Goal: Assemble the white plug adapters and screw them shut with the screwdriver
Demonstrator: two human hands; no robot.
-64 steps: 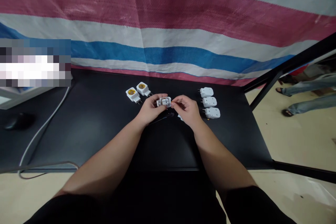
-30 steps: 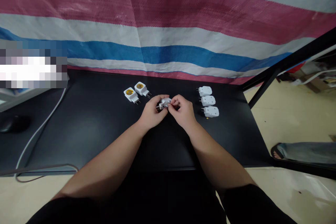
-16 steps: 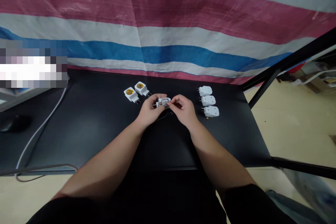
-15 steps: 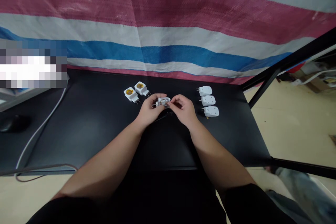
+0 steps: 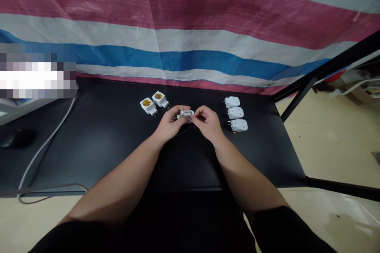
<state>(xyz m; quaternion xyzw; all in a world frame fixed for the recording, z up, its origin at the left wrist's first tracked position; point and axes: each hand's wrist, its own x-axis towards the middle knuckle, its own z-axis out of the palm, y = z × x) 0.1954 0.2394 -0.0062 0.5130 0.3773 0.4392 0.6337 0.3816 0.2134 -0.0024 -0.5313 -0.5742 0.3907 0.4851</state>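
Left hand [image 5: 170, 125], right hand [image 5: 208, 123], white adapter [image 5: 185, 115] between them

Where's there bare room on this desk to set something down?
The black desktop is bare between the white cable and the two yellow-centred sockets, and right of the three white plugs. It's crowded around your left hand and right hand, which hold a white adapter.

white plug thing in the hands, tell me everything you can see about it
The white plastic plug housing is small and boxy, and its face looks open, with grey inner parts showing, though detail is too small to make out. It lies lengthwise between the hands, above the black table, apparently not resting on it. The left hand grips its left end, and the right hand pinches its right end with the fingertips.
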